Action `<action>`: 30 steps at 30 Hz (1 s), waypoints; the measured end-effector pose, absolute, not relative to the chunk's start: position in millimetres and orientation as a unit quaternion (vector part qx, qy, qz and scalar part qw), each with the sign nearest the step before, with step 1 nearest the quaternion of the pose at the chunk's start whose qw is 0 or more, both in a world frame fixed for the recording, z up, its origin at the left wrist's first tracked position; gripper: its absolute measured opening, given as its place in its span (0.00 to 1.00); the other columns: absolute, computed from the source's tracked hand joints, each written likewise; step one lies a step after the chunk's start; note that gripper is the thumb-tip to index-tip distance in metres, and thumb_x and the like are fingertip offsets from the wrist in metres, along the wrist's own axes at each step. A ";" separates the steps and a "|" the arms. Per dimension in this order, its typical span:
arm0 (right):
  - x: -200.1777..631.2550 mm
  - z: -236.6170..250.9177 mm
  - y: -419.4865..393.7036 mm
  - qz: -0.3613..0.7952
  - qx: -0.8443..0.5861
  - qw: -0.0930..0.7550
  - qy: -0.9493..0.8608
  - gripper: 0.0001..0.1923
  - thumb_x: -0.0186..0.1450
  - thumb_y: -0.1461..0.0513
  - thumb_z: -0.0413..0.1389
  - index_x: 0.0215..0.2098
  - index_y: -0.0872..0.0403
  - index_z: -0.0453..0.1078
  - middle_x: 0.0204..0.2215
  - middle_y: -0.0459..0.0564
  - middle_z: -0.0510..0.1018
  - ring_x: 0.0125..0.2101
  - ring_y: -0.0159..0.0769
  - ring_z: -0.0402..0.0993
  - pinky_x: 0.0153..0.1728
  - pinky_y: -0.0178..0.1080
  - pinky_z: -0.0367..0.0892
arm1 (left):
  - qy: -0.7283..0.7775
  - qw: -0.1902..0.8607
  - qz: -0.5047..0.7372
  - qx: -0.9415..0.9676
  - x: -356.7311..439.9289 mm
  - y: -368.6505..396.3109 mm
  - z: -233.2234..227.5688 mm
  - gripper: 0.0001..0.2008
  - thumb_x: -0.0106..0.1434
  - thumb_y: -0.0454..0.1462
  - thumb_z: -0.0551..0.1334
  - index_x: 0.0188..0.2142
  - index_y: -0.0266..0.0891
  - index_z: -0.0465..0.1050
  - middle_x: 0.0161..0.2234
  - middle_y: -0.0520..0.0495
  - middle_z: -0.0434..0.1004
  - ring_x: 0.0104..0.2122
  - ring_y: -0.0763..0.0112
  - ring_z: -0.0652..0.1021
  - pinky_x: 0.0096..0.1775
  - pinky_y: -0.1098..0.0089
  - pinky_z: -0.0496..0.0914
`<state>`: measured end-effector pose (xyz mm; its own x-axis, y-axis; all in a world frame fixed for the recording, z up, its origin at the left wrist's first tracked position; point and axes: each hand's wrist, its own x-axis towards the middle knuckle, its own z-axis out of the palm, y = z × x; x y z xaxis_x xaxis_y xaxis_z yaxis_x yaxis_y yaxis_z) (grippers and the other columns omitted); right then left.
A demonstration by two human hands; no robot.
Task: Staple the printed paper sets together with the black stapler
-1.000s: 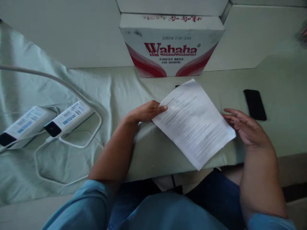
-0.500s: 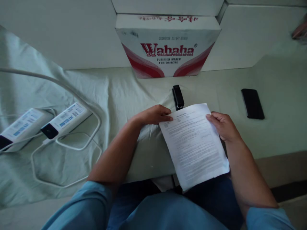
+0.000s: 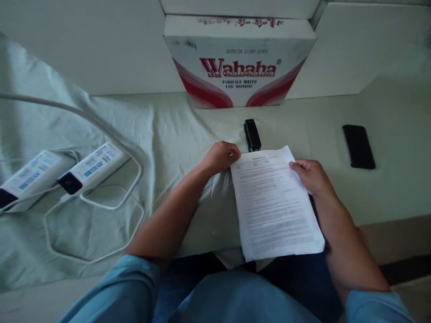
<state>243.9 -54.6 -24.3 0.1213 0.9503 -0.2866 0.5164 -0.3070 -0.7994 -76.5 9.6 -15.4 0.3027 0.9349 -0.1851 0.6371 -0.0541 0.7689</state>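
Printed paper sheets (image 3: 276,206), apparently a thin stack, hang over the near edge of the cloth-covered surface toward my lap. My left hand (image 3: 222,157) pinches their upper left corner, fingers curled. On the upper right edge, my right hand (image 3: 310,176) grips them with the thumb on top; its other fingers are hidden underneath. A black stapler (image 3: 252,134) lies just beyond the top edge of the paper, touching neither hand.
A Wahaha water carton (image 3: 240,72) stands against the white panels at the back. To the right lies a black phone (image 3: 358,146). Two white power banks (image 3: 94,166) with a looping white cable (image 3: 134,163) are on the left. Wrinkled pale green cloth (image 3: 168,134) covers the surface.
The paper has turned to lie straighter, its lower end swinging to the right. My left hand has shifted slightly up at the corner. My right hand keeps its hold.
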 end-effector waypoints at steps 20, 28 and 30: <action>234.6 -29.2 -52.3 0.355 -0.692 0.276 -0.564 0.21 0.68 0.45 0.57 0.25 0.50 0.69 0.19 0.43 0.65 0.23 0.33 0.59 0.24 0.38 0.53 | 0.425 0.193 0.244 0.850 -65.6 -1.1 -31.1 0.36 0.67 0.21 0.51 0.68 0.51 0.75 0.72 0.49 0.72 0.75 0.62 0.65 0.76 0.43 0.45; 232.2 -22.5 -52.9 0.350 -0.695 0.269 -0.568 0.21 0.66 0.45 0.56 0.26 0.51 0.70 0.19 0.43 0.65 0.23 0.34 0.60 0.24 0.38 0.54 | 0.421 0.205 0.227 0.854 -69.1 1.4 -33.3 0.36 0.65 0.22 0.54 0.65 0.53 0.78 0.71 0.49 0.73 0.75 0.58 0.65 0.76 0.37 0.39; 232.6 -23.0 -52.7 0.356 -0.692 0.271 -0.566 0.21 0.66 0.45 0.56 0.26 0.51 0.70 0.19 0.43 0.65 0.23 0.34 0.60 0.24 0.38 0.54 | 0.427 0.201 0.224 0.853 -68.1 -0.5 -33.0 0.37 0.64 0.22 0.54 0.65 0.54 0.78 0.70 0.50 0.74 0.75 0.56 0.65 0.75 0.33 0.37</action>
